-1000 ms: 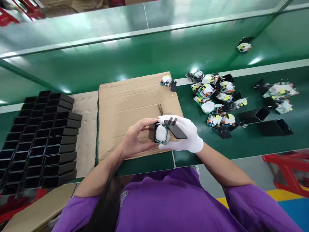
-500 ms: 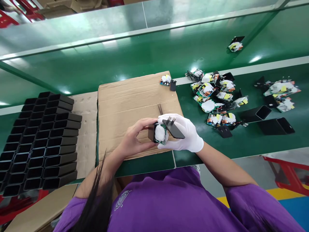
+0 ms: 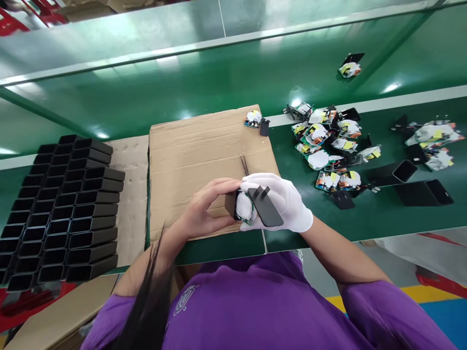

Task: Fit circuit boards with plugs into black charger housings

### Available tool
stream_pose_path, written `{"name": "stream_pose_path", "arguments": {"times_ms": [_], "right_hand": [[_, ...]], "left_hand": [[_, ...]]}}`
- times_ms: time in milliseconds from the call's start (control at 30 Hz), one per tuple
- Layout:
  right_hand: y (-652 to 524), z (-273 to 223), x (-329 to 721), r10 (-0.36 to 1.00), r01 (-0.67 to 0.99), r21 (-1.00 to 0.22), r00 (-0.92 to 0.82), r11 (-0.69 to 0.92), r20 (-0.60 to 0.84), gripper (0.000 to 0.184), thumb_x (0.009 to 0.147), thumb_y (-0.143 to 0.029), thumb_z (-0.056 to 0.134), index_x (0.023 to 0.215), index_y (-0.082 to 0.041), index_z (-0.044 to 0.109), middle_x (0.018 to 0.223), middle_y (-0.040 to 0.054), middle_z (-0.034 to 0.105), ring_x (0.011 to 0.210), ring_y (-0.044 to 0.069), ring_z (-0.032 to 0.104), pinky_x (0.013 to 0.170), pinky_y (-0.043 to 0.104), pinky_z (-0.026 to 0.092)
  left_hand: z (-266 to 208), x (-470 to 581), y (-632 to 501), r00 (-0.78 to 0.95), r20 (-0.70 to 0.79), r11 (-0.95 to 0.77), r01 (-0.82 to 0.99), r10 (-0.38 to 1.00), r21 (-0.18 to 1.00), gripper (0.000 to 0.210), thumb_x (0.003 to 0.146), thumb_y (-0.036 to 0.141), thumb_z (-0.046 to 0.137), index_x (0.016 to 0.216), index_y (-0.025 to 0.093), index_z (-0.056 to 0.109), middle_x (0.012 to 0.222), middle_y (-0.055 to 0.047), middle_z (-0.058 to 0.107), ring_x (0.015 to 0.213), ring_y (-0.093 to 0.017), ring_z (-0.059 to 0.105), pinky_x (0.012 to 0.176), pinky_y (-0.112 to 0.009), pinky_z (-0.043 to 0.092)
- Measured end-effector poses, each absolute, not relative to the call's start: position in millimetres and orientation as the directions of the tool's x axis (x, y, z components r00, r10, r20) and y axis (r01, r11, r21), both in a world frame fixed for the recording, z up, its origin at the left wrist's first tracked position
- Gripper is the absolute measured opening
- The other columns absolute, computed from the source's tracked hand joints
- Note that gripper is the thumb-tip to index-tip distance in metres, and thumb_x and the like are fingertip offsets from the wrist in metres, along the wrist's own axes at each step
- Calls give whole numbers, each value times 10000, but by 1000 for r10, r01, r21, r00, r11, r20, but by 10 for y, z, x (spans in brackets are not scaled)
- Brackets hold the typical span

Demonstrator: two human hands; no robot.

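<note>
Fingers of the bare left hand [image 3: 202, 210] were clamped on a black case [image 3: 229, 206], thumb on the near side. The white-gloved right hand [image 3: 290, 201] had its thumb and fingers closed on a white-coated circuit board [image 3: 245, 207] at the case's open mouth — the exact contact was partly hidden. A black cap [image 3: 269, 212] with 2 prongs tilted beside the board, before the gloved palm. All this was over the near part of a cardboard sheet [image 3: 193, 160]. More boards [image 3: 318, 133] lay heaped rightward, near 2 loose cases [image 3: 419, 193]; leftward, stacked cases [image 3: 100, 211] showed open ends.
</note>
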State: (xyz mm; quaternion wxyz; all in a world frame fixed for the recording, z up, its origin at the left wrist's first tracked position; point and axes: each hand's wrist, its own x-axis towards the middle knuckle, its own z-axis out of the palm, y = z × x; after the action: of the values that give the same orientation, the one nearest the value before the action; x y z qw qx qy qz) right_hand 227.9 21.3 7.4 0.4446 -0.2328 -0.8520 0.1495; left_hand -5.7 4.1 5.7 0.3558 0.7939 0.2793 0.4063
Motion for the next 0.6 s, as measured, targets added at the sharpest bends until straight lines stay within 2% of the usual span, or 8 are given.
{"name": "stream_pose_path", "arguments": {"times_ms": [100,267,500,600], "right_hand": [[212,72,2290,514,267,-441,-504,857,694,701,830,-558,756,1386,-220,497,1118,101,711,1084,247,713,877,352,634],[196,67,2282,515,277,-434,-471,857,716,722,802,-604,761,1349,-202,515,1102,107,712,1060,250,723,866,345,637],[210,72,2295,509,296,-414,-523,861,684,693,806,-492,782,1360,-181,505,1135,125,703,1093,255,708,895,344,622],[222,50,2273,570,303,-486,-522,820,635,656,807,-509,777,1338,-218,526,1146,113,701,1062,245,712,879,340,614]], "left_hand": [[64,-59,38,519,458,-601,141,722,787,690,814,183,799,1441,255,521,1309,-142,666,1253,-270,623,1057,-423,549],[56,-55,32,521,445,-589,143,728,795,699,815,201,803,1449,261,516,1315,-140,664,1251,-271,623,1057,-419,545],[82,-48,25,511,433,-585,180,743,791,669,823,201,791,1435,264,527,1313,-138,671,1243,-266,637,1064,-416,547],[63,-40,36,478,441,-592,226,759,774,650,810,208,798,1409,246,547,1291,-144,686,1221,-270,656,1041,-415,566]]}}
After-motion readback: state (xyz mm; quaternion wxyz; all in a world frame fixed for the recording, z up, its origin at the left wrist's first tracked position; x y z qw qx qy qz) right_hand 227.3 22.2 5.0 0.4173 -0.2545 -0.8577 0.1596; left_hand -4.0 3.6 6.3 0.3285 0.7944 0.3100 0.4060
